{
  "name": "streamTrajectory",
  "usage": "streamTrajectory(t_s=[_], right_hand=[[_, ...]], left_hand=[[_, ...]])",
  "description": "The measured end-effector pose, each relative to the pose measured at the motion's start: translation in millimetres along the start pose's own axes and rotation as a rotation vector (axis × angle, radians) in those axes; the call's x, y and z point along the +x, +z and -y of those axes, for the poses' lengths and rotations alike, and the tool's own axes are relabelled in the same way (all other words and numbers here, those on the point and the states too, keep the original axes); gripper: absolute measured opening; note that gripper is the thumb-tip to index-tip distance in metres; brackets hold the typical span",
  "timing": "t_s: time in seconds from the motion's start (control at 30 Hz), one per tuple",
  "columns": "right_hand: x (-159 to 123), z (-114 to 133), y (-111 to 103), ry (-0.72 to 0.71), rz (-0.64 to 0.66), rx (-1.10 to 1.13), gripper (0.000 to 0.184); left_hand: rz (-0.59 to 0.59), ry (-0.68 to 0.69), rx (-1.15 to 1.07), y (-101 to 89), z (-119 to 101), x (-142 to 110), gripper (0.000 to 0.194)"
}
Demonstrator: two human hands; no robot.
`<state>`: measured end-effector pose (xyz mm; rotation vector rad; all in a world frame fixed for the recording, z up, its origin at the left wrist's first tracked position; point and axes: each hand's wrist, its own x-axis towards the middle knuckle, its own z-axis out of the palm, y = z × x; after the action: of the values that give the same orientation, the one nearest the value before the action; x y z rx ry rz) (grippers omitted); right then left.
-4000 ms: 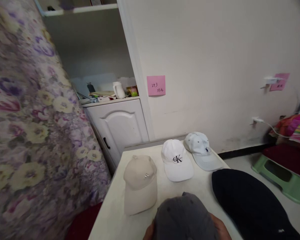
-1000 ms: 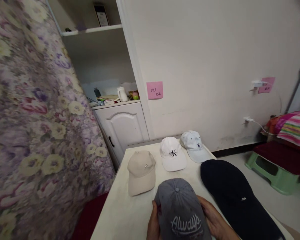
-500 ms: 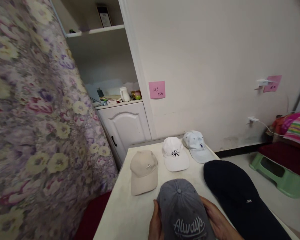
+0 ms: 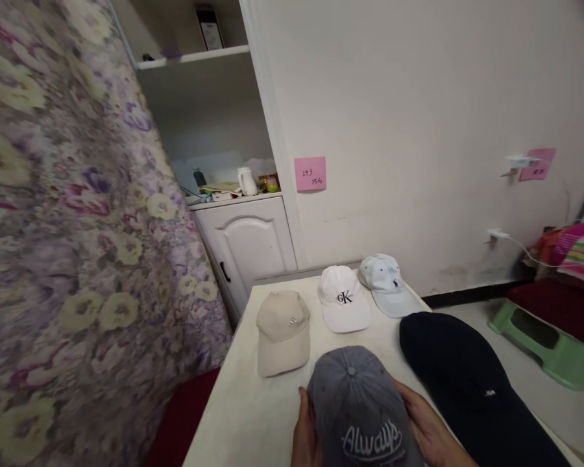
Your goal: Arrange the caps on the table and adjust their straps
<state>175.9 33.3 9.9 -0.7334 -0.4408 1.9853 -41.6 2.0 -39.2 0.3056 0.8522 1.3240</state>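
Observation:
A grey cap (image 4: 357,405) with white "Always" lettering sits at the near edge of a white table (image 4: 246,408). My left hand (image 4: 305,434) grips its left side with the thumb up along the crown. My right hand (image 4: 431,431) cups its right side, fingers curved against the fabric. Beyond it lie a beige cap (image 4: 282,331), a white cap (image 4: 343,299) with a black logo and a pale blue cap (image 4: 387,284). A large black cap (image 4: 467,383) lies to the right.
A floral cloth (image 4: 73,227) hangs along the left. Behind the table stand a white cabinet (image 4: 246,240) with a cluttered shelf and a wall with a pink note (image 4: 310,174). A green stool (image 4: 547,340) and striped bedding (image 4: 581,250) are at right.
Both hands hold the grey cap as before. It has come fully into view with its lettering showing, and the view has shifted slightly; the other caps have not moved.

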Motion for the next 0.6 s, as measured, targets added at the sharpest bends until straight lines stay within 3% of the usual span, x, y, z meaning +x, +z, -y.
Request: streamTrajectory(t_s=[0.13, 0.33, 0.6], right_hand=[[9, -5, -8, -0.02, -0.011, -0.062, 0.041], [5, -8, -19, -0.118, -0.062, -0.134, 0.037], [-11, -12, -42, -0.242, -0.179, -0.292, 0.059]], left_hand=[[0.032, -0.042, 0.004, 7.4, -3, -1, 0.065], [0.048, -0.098, 0.013, 21.9, -15, -13, 0.071], [-0.01, 0.002, 0.109, 30.3, -17, -14, 0.074]])
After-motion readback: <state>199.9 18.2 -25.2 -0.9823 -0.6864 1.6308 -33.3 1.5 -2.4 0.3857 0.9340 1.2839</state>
